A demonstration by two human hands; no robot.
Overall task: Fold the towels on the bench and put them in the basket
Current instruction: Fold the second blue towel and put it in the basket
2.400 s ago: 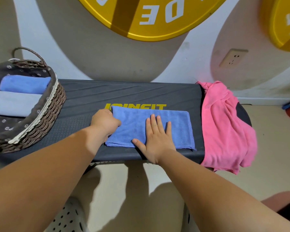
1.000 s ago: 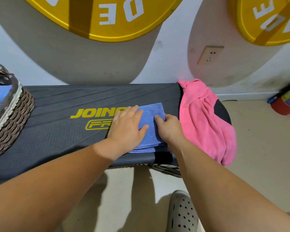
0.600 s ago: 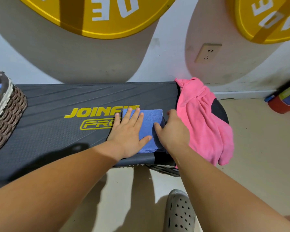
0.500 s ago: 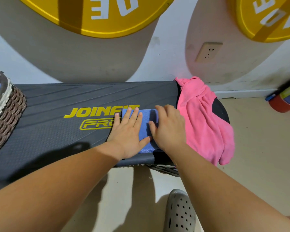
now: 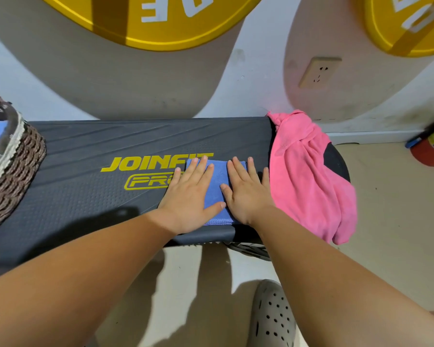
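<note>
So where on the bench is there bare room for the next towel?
The widest bare stretch of bench lies between the basket and the left hand, around the JOINFIT lettering. A narrower strip runs behind the blue towel. The right end is crowded: the pink towel drapes over it beside the right hand.

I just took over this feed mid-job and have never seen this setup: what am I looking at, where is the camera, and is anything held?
There is no machine: a person works with bare hands, and the picture comes from a wide-angle camera on their head, looking forward and down. The left hand and right hand lie flat, pressing a folded blue towel on the dark bench. Nothing is gripped. A crumpled pink towel hangs over the bench's right end, not yet folded. At the left edge of the view stands a woven basket, only partly in view.
</note>
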